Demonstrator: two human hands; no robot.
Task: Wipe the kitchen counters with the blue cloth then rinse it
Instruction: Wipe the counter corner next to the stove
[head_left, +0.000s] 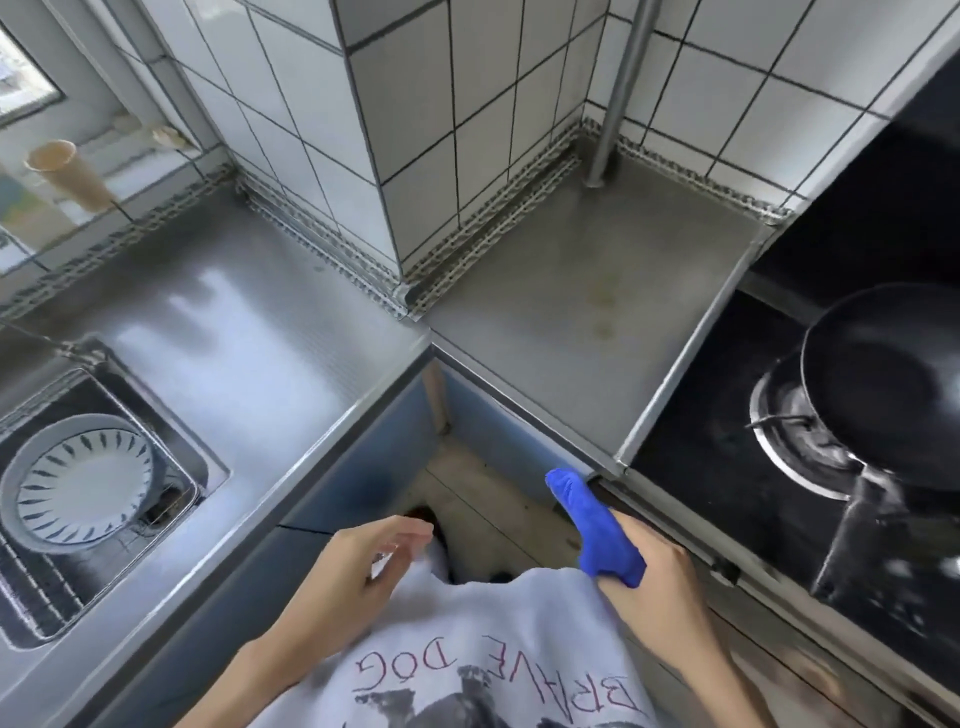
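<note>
The blue cloth (597, 525) was seen bunched into a long, narrow roll of vivid, saturated blue, its rounded free end pointing up toward the front edge of the steel counter (582, 312) beside the stove. It was held off every surface, in front of the cabinet fronts and above the floor, gripped at its lower end by the right hand (657, 582), whose fingers were wrapped round it. The left hand (363, 566) was held loose and released in front of the white printed shirt (467, 649), fingers relaxed and grasping nothing; its fingertips were smeared by motion blur. The cloth's lower end was hidden inside the right fist, so its full length could not be judged. To the left, a patterned plate (83, 483) was seen lying in the sink (208, 467), which was cut off by the frame edge. To the right, a dark pan (893, 384) was seen on the gas burner (789, 431), partly cut off and blurred.
</note>
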